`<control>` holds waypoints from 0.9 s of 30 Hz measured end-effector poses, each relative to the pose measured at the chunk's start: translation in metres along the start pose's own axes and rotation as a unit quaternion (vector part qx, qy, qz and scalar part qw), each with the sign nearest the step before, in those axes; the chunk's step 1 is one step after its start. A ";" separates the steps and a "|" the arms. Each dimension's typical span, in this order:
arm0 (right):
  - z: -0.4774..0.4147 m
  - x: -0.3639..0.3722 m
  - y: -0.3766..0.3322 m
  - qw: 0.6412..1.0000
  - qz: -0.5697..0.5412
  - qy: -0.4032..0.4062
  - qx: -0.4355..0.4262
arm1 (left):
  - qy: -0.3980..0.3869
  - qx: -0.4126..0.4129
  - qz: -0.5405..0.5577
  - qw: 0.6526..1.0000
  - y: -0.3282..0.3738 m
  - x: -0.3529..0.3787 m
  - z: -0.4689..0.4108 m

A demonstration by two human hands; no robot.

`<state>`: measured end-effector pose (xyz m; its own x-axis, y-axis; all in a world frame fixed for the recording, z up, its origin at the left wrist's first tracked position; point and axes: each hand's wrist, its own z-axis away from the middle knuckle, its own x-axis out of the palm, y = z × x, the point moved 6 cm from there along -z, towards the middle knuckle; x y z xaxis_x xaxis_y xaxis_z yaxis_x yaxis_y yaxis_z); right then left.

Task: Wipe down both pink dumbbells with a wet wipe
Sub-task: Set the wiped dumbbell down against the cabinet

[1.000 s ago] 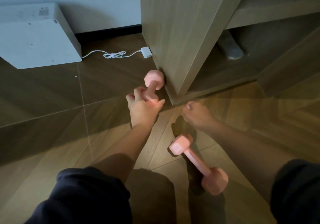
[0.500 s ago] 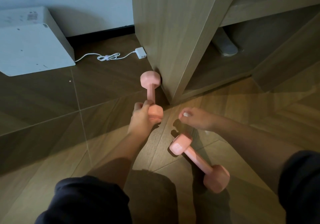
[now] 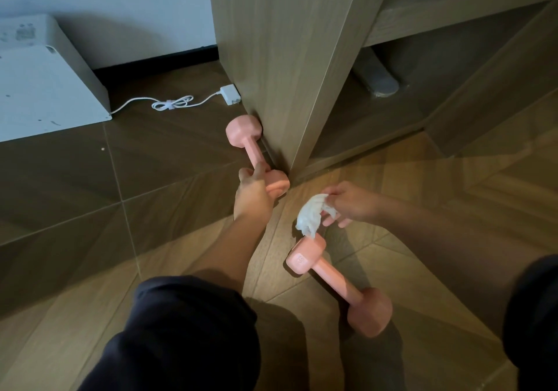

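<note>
Head view: left grip (image 3: pixel 253 192) around far dumbbell (image 3: pixel 252 149) against cabinet corner (image 3: pixel 283 88), right grip (image 3: pixel 351 203) on wet wipe (image 3: pixel 311 215) over near dumbbell (image 3: pixel 332 282).

The wooden panel (image 3: pixel 280 58) blocks the right side of the far dumbbell (image 3: pixel 245 137), which lies tight against its foot (no gap shows there). Bare floor (image 3: pixel 151 197) lies open to its left, up to the white box (image 3: pixel 45 88) and white cable (image 3: pixel 172 104). The near dumbbell (image 3: pixel 335 285) lies apart, with floor on both sides.

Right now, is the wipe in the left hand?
No, the right hand pinches the wipe; the left hand holds a dumbbell.
</note>
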<state>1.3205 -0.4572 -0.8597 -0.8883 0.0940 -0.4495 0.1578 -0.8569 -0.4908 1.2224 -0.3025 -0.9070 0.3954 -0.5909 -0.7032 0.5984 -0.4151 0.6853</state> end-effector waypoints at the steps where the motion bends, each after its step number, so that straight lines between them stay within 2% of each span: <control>1: 0.000 -0.001 0.001 1.000 0.007 0.001 -0.001 | 0.000 -0.002 0.001 1.000 0.001 0.001 -0.001; 11: -0.002 -0.003 0.005 0.998 0.057 0.001 -0.009 | -0.012 -0.023 0.017 1.000 0.003 0.000 -0.011; 17: 0.006 -0.012 0.002 0.991 0.092 0.064 -0.075 | -0.022 -0.057 0.016 0.998 0.001 -0.002 0.000; 19: 0.014 -0.001 0.007 0.986 0.140 0.015 -0.086 | -0.029 -0.076 0.015 0.997 -0.004 -0.005 0.015; 20: 0.019 0.009 0.010 0.978 0.184 -0.027 -0.094 | -0.043 -0.084 0.006 0.996 -0.008 -0.008 0.025; 22: 0.022 0.028 0.018 0.939 0.314 -0.074 -0.123 | -0.074 -0.075 -0.041 0.994 -0.016 -0.017 0.045; 24: 0.017 0.042 0.021 0.894 0.414 -0.067 -0.159 | -0.100 -0.053 -0.087 0.990 -0.020 -0.030 0.066; 27: 0.006 0.055 0.016 0.862 0.461 -0.021 -0.210 | -0.146 -0.054 -0.145 0.977 -0.024 -0.051 0.104</control>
<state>1.2718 -0.4685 -0.8881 -0.3163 -0.5546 -0.7697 0.9391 -0.2981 -0.1711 1.1157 -0.3343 -0.8675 -0.0078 -0.6373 -0.7705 0.7323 -0.5284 0.4296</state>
